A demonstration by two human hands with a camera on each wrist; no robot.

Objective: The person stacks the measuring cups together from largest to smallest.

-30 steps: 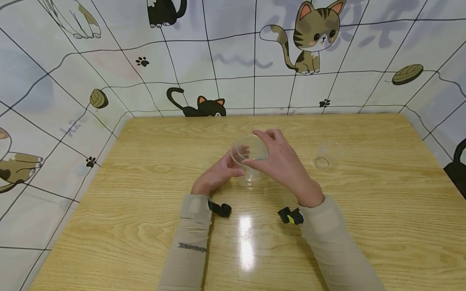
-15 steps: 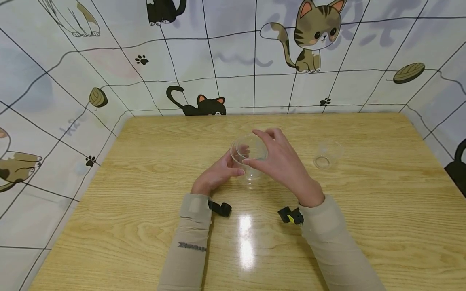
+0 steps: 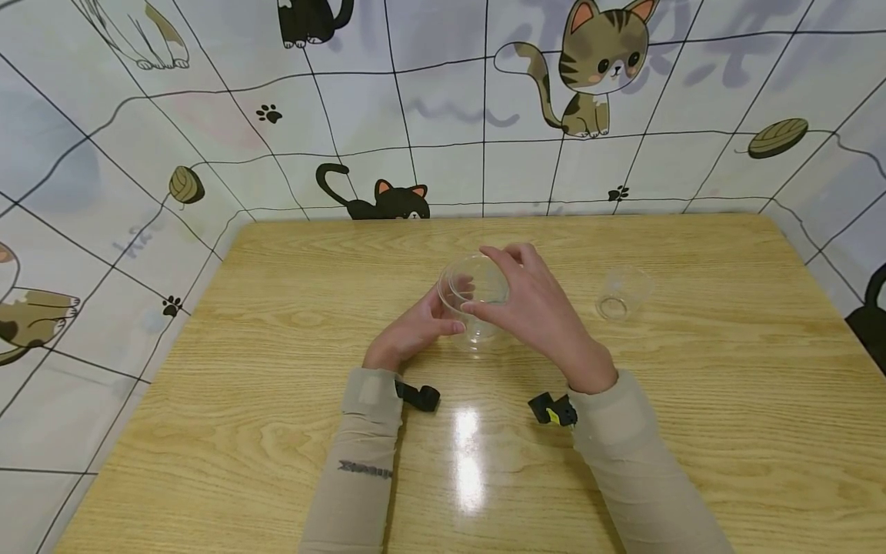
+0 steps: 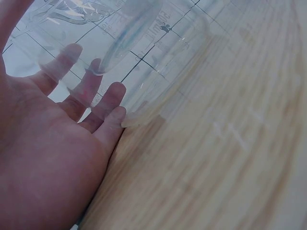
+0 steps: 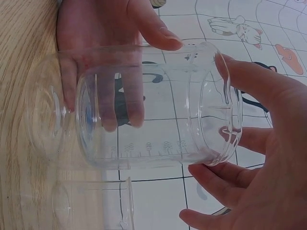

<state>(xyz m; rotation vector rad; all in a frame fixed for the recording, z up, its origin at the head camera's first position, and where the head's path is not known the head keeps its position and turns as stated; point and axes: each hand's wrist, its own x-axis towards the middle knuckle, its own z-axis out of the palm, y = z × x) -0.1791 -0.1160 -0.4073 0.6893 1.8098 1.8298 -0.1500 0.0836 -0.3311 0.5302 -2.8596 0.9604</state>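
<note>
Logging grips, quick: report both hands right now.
Left hand: holding the outer of two nested clear cylindrical glass beakers.
Right hand: holding their rim end; which beaker's rim cannot be told.

From the head, one view looks forward and down over the tabletop point(image 3: 263, 323) toward the wall point(image 3: 450, 115); the two wrist views look from close by, tipped sideways, both sharing the left hand point(image 4: 53, 148) and nested glass vessels point(image 5: 158, 143)
</note>
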